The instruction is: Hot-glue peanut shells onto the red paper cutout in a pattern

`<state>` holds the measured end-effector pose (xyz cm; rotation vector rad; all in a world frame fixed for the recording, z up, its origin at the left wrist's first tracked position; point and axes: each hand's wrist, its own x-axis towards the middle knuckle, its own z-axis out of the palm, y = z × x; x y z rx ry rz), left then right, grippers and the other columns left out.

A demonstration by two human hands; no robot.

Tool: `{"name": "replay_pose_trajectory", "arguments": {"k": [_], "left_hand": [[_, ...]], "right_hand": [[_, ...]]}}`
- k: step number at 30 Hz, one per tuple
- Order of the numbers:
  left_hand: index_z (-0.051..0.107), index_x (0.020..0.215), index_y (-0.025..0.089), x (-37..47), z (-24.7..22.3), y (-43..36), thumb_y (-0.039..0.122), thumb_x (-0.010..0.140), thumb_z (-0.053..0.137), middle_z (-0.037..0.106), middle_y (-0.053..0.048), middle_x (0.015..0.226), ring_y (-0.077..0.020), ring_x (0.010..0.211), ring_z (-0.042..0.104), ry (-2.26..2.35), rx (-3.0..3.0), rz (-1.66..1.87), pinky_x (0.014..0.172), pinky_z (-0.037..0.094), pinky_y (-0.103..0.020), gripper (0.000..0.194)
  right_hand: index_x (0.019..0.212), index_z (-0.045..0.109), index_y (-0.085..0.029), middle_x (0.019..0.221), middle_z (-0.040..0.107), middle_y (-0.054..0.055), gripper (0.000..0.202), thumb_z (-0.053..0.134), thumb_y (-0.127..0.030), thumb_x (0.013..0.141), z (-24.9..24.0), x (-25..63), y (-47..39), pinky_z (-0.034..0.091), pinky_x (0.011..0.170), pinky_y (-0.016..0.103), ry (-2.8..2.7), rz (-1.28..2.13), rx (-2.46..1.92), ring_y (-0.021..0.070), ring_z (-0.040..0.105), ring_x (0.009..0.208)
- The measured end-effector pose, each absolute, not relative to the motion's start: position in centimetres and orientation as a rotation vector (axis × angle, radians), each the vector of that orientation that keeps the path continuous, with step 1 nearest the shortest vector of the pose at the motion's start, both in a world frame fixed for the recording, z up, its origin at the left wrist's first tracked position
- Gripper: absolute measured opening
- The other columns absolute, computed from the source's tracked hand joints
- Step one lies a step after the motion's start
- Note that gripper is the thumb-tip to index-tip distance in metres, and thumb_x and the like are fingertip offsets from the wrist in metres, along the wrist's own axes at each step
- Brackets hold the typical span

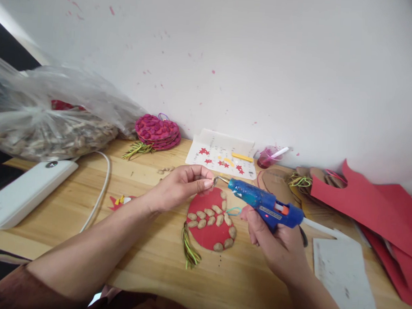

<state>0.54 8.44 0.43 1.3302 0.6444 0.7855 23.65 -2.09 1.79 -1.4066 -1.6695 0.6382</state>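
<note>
Between thumb and fingers, my left hand pinches a small brownish peanut piece. The metal nozzle of a blue glue gun points left and meets that piece, or comes very near it. My right hand is wrapped round the glue gun's handle, and a white glue stick sticks out of its rear. Below both hands lies a round red disc with several peanut shells stuck on in rows and along its right edge. A green and dark tassel hangs at its lower left, and a light blue loop is at its right.
Plastic bags of shells and a white power strip are at left. Pink discs, a paper with red stars and a cup of pink paint stand along the wall. Red sheets lie at right.
</note>
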Motion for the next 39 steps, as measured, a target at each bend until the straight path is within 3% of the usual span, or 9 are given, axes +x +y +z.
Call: {"name": "replay_pose_trajectory", "arguments": {"k": [9,17,23,39], "left_hand": [[0.067,0.086,0.013,0.7,0.3,8.6,0.040,0.076,0.085,0.063,0.000,0.076,-0.0080,0.066,0.056,0.611,0.985,0.783,0.066,0.043,-0.021,0.034],[0.068,0.084,0.013,0.5,0.2,8.7,0.035,0.076,0.085,0.063,0.000,0.073,-0.0080,0.066,0.057,0.584,0.893,0.777,0.064,0.045,-0.020,0.030],[0.068,0.085,0.013,0.7,0.2,8.7,0.036,0.074,0.087,0.063,0.000,0.072,-0.0081,0.066,0.057,0.602,0.894,0.773,0.065,0.045,-0.020,0.032],[0.069,0.085,0.014,0.7,0.0,8.6,0.037,0.073,0.087,0.064,0.000,0.071,-0.0089,0.065,0.056,0.620,0.923,0.778,0.065,0.043,-0.021,0.032]], "right_hand": [[0.075,0.057,-0.022,0.056,0.053,-0.003,0.023,0.058,-0.031,0.096,1.8,23.6,-2.1,0.042,0.051,0.028,-1.663,0.595,-1.410,0.0133,0.052,0.051],[0.068,0.054,-0.022,0.055,0.052,-0.003,0.029,0.056,-0.025,0.096,2.7,22.6,-2.1,0.041,0.047,0.025,-1.728,0.587,-1.317,0.0113,0.051,0.050],[0.082,0.062,-0.022,0.053,0.053,-0.005,0.016,0.058,-0.024,0.096,2.6,22.9,-2.2,0.042,0.048,0.025,-1.744,0.626,-1.303,0.0116,0.052,0.049],[0.069,0.055,-0.023,0.051,0.051,-0.004,0.027,0.056,-0.025,0.096,2.8,22.8,-2.1,0.042,0.050,0.027,-1.787,0.561,-1.325,0.0143,0.054,0.053]]}}
